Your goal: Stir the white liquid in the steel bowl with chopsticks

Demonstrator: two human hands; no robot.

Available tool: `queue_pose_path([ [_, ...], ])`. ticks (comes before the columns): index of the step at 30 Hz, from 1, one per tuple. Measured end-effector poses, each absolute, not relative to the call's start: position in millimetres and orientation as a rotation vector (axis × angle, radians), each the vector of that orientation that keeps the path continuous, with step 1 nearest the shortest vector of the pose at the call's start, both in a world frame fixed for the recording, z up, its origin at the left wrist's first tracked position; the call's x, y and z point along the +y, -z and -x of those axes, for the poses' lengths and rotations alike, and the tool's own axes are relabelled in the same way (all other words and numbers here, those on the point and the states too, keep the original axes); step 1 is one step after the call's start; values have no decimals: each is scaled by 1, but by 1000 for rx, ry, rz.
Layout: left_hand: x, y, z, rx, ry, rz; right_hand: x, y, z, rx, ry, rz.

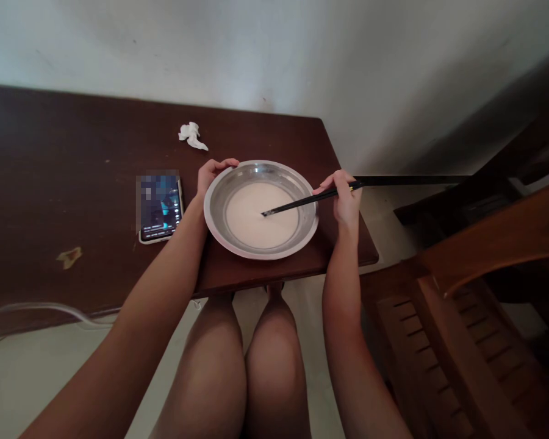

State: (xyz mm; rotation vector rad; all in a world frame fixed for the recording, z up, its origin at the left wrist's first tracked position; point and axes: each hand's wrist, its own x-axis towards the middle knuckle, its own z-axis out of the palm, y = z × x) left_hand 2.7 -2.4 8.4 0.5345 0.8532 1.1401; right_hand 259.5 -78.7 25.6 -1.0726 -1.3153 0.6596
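A shallow, wide-rimmed metal bowl (261,172) sits near the front edge of the dark wooden table, holding a smooth, creamy white liquid (251,222). My left hand (208,175) grips its far left rim, fingers laid along the edge. In my right hand (346,201), at the bowl's right side, is a pair of black chopsticks (297,203), pressed close together. They slant down to the left over the rim, and their whitened tips meet the liquid near the middle. Some of my right fingers lie close to the bowl's right rim; whether they touch it I cannot tell.
Left of the bowl lies a phone (162,207) with its screen lit. Crumpled white tissue (192,135) rests farther back on the table (96,140). A small brownish scrap (69,257) and a white cable (68,310) are at left. Wooden seating (439,329) stands at right; a wall borders the back.
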Motion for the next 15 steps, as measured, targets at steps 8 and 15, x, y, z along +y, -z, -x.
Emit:
queue_pose_path([
  [8, -2, -8, -2, 883, -1149, -545, -79, -28, -258, -1322, -612, 1082],
  [15, -2, -9, -2, 855, -1119, -528, -84, -31, -255, -1439, -737, 1072],
])
